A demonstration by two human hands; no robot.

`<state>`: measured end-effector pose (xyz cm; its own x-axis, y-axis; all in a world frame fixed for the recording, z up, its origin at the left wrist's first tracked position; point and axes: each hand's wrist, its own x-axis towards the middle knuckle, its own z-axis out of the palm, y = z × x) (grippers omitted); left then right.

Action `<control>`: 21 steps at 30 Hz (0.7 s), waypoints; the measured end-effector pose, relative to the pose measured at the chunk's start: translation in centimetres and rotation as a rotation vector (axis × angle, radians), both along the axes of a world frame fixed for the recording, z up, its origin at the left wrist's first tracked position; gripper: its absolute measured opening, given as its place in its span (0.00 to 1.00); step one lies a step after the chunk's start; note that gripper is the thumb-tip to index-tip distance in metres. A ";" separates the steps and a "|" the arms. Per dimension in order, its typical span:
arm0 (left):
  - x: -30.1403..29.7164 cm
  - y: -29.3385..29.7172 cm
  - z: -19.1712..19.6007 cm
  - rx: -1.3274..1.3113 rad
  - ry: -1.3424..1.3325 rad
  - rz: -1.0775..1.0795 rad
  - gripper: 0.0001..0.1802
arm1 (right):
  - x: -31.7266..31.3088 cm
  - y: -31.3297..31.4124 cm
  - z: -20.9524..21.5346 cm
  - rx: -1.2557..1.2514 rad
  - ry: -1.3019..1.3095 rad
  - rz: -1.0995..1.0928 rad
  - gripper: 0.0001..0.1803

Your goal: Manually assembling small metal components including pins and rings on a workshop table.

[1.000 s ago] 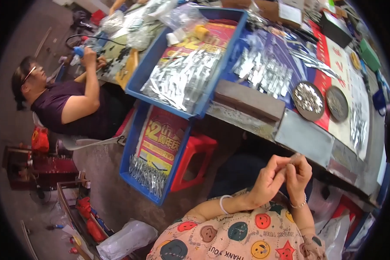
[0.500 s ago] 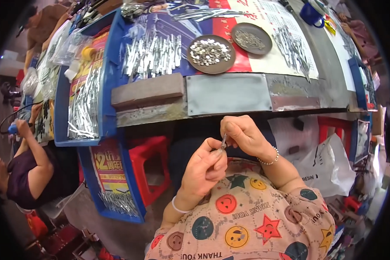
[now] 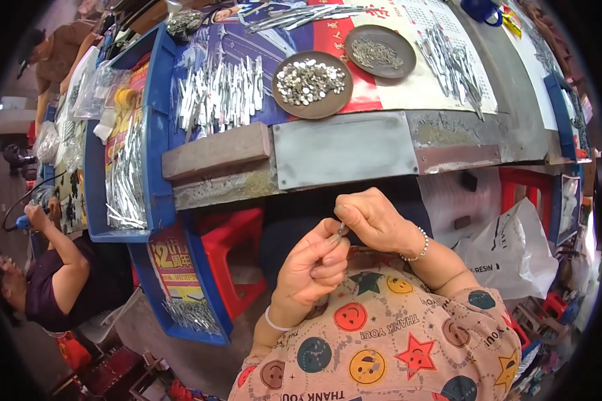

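Note:
In front of my body, below the bench edge, both hands meet at a small, thin metal piece (image 3: 342, 230). My left hand (image 3: 314, 264) pinches its lower end between thumb and forefinger, the other fingers curled. My right hand (image 3: 376, 219) is closed at the upper end, with its fingers covering most of that part. Only a short grey stretch shows between them, so its exact kind cannot be told. On the bench beyond lie a brown dish of small shiny discs (image 3: 311, 83), a second dish of tiny metal parts (image 3: 380, 53) and rows of silvery strips (image 3: 221, 95).
A brown block (image 3: 215, 151) and a grey metal plate (image 3: 344, 152) line the bench's front edge. Blue trays (image 3: 159, 134) with metal strips stand at the left, beside a red stool (image 3: 233, 260). A white bag (image 3: 515, 250) is at the right. Another person (image 3: 60, 267) works at the far left.
The view has tilted slightly, shifting the bench items. My hands stay together, and less of the metal piece shows between my fingers.

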<state>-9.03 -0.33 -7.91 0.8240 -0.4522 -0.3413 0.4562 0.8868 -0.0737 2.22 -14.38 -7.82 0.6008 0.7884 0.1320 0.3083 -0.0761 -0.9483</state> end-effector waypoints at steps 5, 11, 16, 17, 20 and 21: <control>1.3 0.6 1.5 0.445 -0.056 0.033 0.08 | 0.3 -1.0 0.7 -0.018 0.203 -0.005 0.07; 4.9 4.6 4.7 1.374 -0.171 0.389 0.11 | 1.9 -4.4 2.1 0.026 -0.135 -0.243 0.03; 11.7 10.2 4.6 2.178 -0.327 0.514 0.05 | 3.8 -5.6 1.0 0.119 -0.319 -0.432 0.06; 13.1 11.0 4.6 2.332 -0.349 0.522 0.04 | 4.0 -5.6 0.7 0.120 -0.343 -0.465 0.07; 16.8 12.7 3.6 2.616 -0.347 0.396 0.05 | 4.9 -5.3 -0.1 0.128 -0.415 -0.504 0.06; 17.6 13.2 3.1 2.621 -0.357 0.396 0.05 | 5.0 -5.2 -0.5 0.137 -0.440 -0.512 0.06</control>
<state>8.53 12.91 -4.82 0.8310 0.4029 0.3836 0.1274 -0.8091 0.5737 7.19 -19.53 -8.33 0.7607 0.3786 0.5272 0.6239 -0.2028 -0.7547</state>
